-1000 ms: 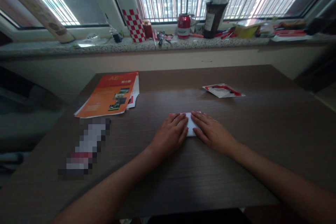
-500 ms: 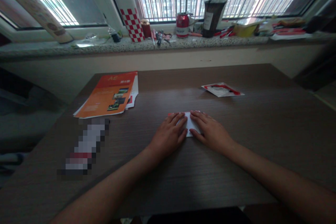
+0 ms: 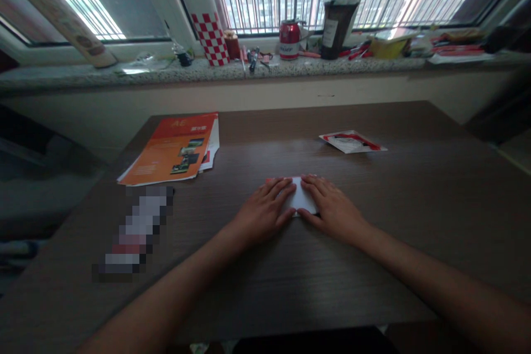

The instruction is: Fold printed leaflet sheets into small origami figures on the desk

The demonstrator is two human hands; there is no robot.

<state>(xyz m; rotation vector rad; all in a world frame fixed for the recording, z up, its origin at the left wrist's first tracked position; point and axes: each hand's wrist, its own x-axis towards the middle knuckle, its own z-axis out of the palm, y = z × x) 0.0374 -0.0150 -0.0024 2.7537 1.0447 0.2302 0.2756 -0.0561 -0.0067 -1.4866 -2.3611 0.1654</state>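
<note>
A small piece of white paper (image 3: 301,202), with a bit of red at its far left edge, lies on the brown table in front of me. It looks folded, but I cannot tell how. My left hand (image 3: 266,207) rests flat over its left part, fingers stretched out and thumb at the near edge. Over the right part lies my right hand (image 3: 332,207), also flat, its thumb tip close to the left one. The hands cover both sides of the paper, and only its middle shows.
An orange booklet (image 3: 166,149) lies on the table (image 3: 265,287) at the back left, with a blurred-out object (image 3: 139,232) nearer me. A flat red-and-white packet (image 3: 352,142) lies back right. Along the windowsill stand a checkered bottle (image 3: 211,38), a red can (image 3: 289,38) and a dark cup (image 3: 335,27).
Both thumbs have shifted slightly toward the paper's near edge, so a little more of its white middle shows. The paper itself stays in place.
</note>
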